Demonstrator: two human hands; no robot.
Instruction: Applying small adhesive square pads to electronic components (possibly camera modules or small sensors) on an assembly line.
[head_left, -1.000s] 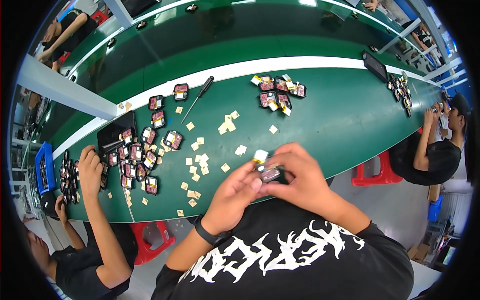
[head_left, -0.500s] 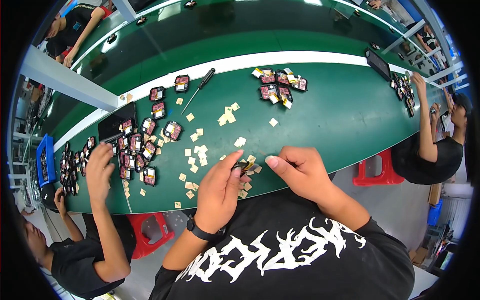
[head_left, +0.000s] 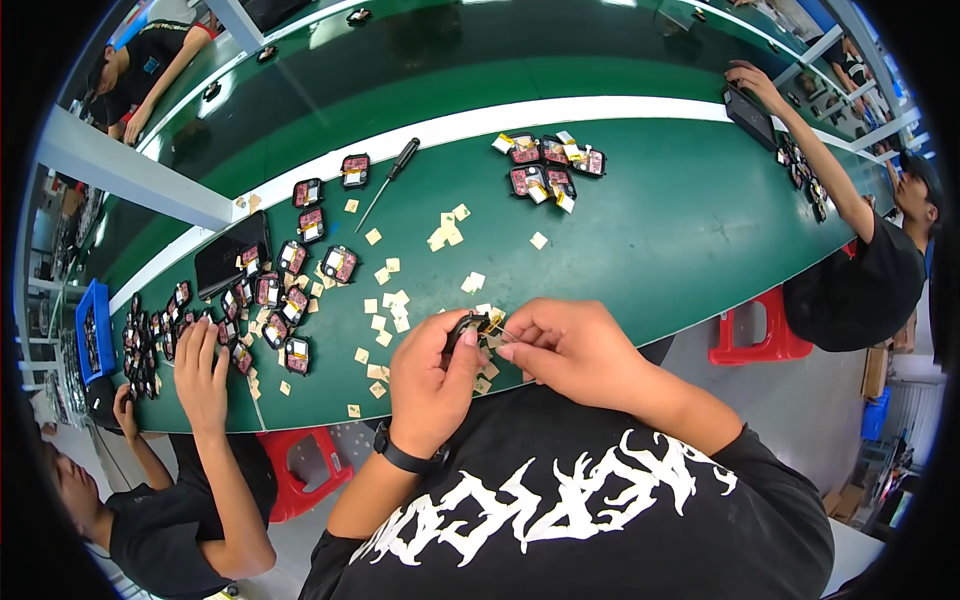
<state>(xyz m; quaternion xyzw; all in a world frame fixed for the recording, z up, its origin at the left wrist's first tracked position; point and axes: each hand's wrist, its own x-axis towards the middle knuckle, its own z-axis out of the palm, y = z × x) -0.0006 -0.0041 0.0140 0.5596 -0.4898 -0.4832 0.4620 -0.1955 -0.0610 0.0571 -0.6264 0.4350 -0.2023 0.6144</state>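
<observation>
Between the thumb and fingers of my left hand (head_left: 428, 378) is a small black electronic housing (head_left: 463, 328), tilted, with a yellow strip at its right side. My right hand (head_left: 570, 350) is closed in a pinch right beside it, at the housing's right edge. Something thin and pale shows at those fingertips, too small to name. Small cream square pieces (head_left: 447, 236) lie scattered on the green table just beyond and left of my hands. Farther off, a group of open black housings (head_left: 527, 180) with red boards and white-and-yellow parts sits on the tabletop.
A screwdriver (head_left: 389, 183) lies at the far left-centre. More housings (head_left: 268, 290) crowd the left side, near a black tray (head_left: 228, 262) and a co-worker's hand (head_left: 202, 375). At right, another person reaches to a black bin (head_left: 748, 115). A blue crate (head_left: 96, 330) stands far left.
My right hand has moved left to the housing, its fingers now pinched at the edge. The housing has turned in my left hand. The right-hand co-worker's arm has reached toward the black bin.
</observation>
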